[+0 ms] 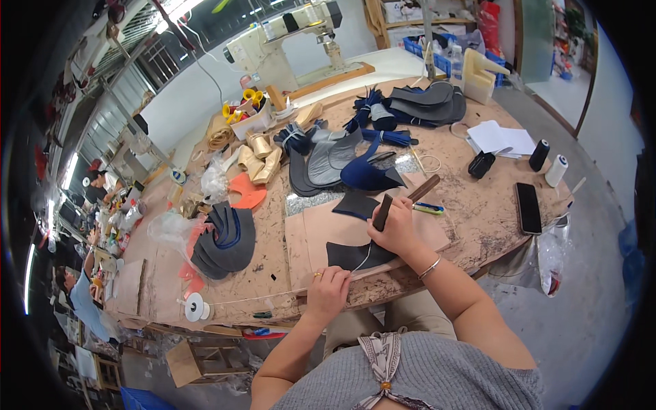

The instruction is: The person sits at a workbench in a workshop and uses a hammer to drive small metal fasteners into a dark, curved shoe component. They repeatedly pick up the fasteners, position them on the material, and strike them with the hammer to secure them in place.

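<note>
My right hand (398, 229) is closed around a dark, flat bar-shaped tool (383, 212) that sticks up from the fist. A brown handle (425, 188) shows just past the fingers; whether it joins that tool I cannot tell. Below the hand, a dark grey cut piece (347, 255) lies on a pale tan board (305, 240). A narrow white tape (364, 262) curves along this piece to my left hand (329, 290), whose fingers are closed on the tape at the near edge. From there it seems to run left toward a white spool (197, 307). Another dark piece (356, 204) lies just beyond.
A green cutter (428, 208) lies right of my right hand. Stacked grey pieces (224, 242) sit at left, blue and grey ones (372, 169) beyond. A phone (528, 208), thread cones (557, 170) and papers (502, 139) occupy the right side. A sewing machine (283, 48) stands behind.
</note>
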Action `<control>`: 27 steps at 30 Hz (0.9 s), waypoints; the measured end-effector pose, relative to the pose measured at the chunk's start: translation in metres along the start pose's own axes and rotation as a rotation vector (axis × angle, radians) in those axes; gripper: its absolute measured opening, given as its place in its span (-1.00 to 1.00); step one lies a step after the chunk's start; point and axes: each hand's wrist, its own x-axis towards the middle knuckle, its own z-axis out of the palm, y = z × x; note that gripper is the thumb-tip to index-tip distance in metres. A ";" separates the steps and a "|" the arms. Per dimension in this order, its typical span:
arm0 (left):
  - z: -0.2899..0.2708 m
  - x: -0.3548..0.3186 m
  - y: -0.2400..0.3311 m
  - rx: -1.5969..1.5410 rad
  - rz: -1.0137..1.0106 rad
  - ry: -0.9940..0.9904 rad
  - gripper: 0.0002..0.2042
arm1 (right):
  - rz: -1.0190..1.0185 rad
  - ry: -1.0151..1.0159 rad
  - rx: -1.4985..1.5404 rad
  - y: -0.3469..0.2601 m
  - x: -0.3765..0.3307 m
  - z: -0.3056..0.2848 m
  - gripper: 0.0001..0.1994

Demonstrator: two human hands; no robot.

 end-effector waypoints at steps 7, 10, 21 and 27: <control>0.010 0.002 -0.009 -0.076 -0.156 -0.034 -0.89 | 0.003 -0.017 -0.007 -0.001 0.000 -0.003 -0.82; -0.023 0.021 -0.023 -0.149 -0.229 -0.094 -0.90 | -0.005 -0.024 -0.015 -0.001 0.000 -0.003 -0.82; -0.074 0.026 -0.139 -0.600 -0.660 -0.427 -0.89 | 0.015 0.005 -0.004 -0.005 0.001 -0.002 -0.81; -0.055 0.059 -0.089 -0.246 -0.221 -0.096 -0.77 | 0.008 -0.014 -0.020 -0.001 -0.001 -0.001 -0.82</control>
